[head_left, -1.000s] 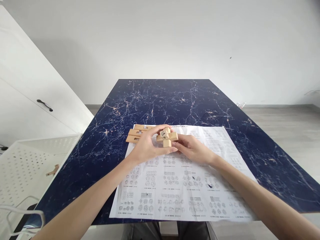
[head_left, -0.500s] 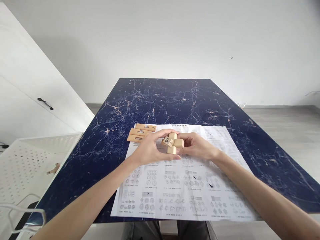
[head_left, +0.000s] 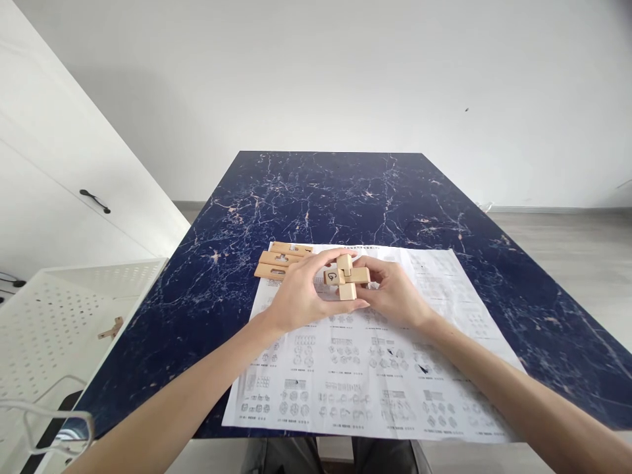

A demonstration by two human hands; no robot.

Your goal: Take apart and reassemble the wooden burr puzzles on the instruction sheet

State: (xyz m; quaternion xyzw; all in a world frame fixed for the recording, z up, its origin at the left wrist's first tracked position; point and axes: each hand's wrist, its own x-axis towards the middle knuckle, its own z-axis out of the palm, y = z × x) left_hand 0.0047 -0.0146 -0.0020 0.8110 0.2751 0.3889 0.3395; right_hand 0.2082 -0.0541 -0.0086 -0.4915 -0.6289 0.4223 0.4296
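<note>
Between my two hands is a wooden burr puzzle (head_left: 347, 276) of interlocking pale pieces, held above the printed sheet. One piece, on its left side, carries a handwritten letter like a G. My left hand (head_left: 307, 286) grips it from the left, fingers over the top block and thumb under the bottom block. From the right, my right hand (head_left: 392, 289) pinches the block that sticks out that way; some of its fingertips are hidden behind the puzzle. Under both hands lies the large paper sheet (head_left: 345, 368) with rows of small diagrams.
Several notched wooden pieces (head_left: 274, 258) lie side by side at the sheet's upper left corner. The dark blue marbled table (head_left: 320, 191) reaches back toward the wall. At left, a white perforated basket (head_left: 54, 322) holds a small wooden piece (head_left: 110, 328) and a white cable (head_left: 54, 413).
The G-marked piece was tilted at the puzzle's front; now it lies level, in line with the left arm of the cross. Both hands keep their hold. The view has shifted slightly.
</note>
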